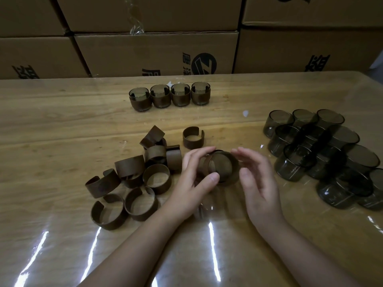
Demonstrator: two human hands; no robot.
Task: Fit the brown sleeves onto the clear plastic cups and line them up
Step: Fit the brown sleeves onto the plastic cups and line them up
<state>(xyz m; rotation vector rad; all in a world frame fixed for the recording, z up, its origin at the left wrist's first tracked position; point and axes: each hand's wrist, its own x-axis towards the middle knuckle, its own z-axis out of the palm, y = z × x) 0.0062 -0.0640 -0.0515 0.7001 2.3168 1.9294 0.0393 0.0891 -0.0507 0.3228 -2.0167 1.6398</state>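
**One cup in my hands, four sleeved cups in a row**

I hold a smoky clear plastic cup (pixel 220 165) in front of me, just above the counter, tilted so that its open mouth looks toward me. A brown split sleeve (pixel 230 175) sits around it, but I cannot tell if it is fully seated. My left hand (pixel 194 179) grips the cup: the thumb presses on the near rim and the fingers (pixel 204 151) curl over the far side. My right hand (pixel 257 179) is just beside the cup with its fingers relaxed and apart; whether they touch the cup, I cannot tell.

To the left of my left hand lies a loose heap of brown split sleeves (pixel 136 177), some standing, some on their side. One single brown sleeve (pixel 193 138) stands alone behind the cup. To the right is a group of bare smoky plastic cups (pixel 323 154), close together, some stacked on others.

Farther back, four cups with brown sleeves on them (pixel 170 96) stand upright in a row, side by side and touching.

All of this is on a wooden counter under a shiny clear film (pixel 62 121). Behind it are stacked brown cardboard boxes (pixel 155 52).
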